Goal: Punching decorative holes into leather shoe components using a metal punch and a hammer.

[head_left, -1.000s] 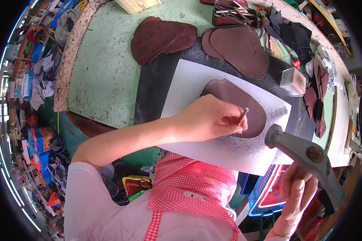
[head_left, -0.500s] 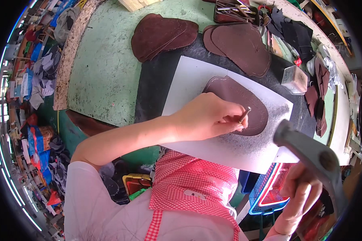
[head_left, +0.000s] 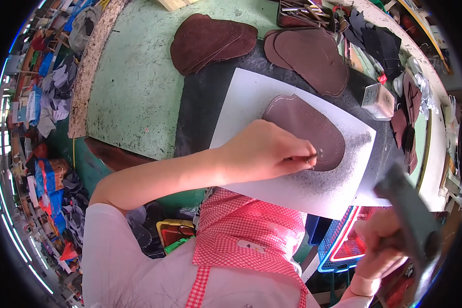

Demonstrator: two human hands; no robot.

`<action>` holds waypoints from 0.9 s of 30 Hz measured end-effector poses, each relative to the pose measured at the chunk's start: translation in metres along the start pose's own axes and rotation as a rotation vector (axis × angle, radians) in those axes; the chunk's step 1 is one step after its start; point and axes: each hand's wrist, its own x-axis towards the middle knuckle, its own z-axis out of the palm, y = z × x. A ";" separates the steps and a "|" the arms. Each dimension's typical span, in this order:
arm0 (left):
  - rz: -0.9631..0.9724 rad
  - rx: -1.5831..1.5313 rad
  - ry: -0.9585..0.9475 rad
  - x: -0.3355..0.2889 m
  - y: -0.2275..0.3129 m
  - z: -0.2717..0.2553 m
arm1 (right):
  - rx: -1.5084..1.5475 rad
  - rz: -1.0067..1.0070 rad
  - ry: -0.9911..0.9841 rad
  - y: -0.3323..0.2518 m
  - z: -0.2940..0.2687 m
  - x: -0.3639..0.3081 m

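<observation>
My left hand [head_left: 272, 151] pinches a small metal punch [head_left: 317, 153] between thumb and fingers, over the lower right part of a brown leather piece [head_left: 313, 126]. Small holes or stitch-like marks run along that piece's edge. It lies on a white sheet [head_left: 241, 90] strewn with dark specks toward the right. Off to the right, my right hand [head_left: 380, 244] is closed round a hammer [head_left: 410, 215], whose dark head is blurred and raised apart from the punch. The punch's tip is hidden by my fingers.
Under the sheet is a black mat [head_left: 195, 113] on a green worktable [head_left: 133, 82]. Stacked brown leather pieces [head_left: 210, 41] and more leather pieces [head_left: 313, 59] lie beyond. A tool tray [head_left: 305, 14], a clear box [head_left: 379, 101] and a blue basket [head_left: 339, 259] are around.
The hammer and my right hand have shifted right and downward, away from the punch. My left hand stays over the leather, with the punch tilted differently.
</observation>
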 end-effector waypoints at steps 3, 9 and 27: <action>0.089 0.149 0.033 -0.005 0.000 0.001 | -0.219 0.224 -0.220 0.003 0.003 -0.004; -0.111 -0.119 -0.084 0.002 -0.002 -0.009 | 0.429 0.103 -0.524 0.051 -0.056 0.014; -0.044 0.091 -0.146 -0.009 -0.006 -0.018 | -0.056 0.179 -0.026 0.011 0.023 0.002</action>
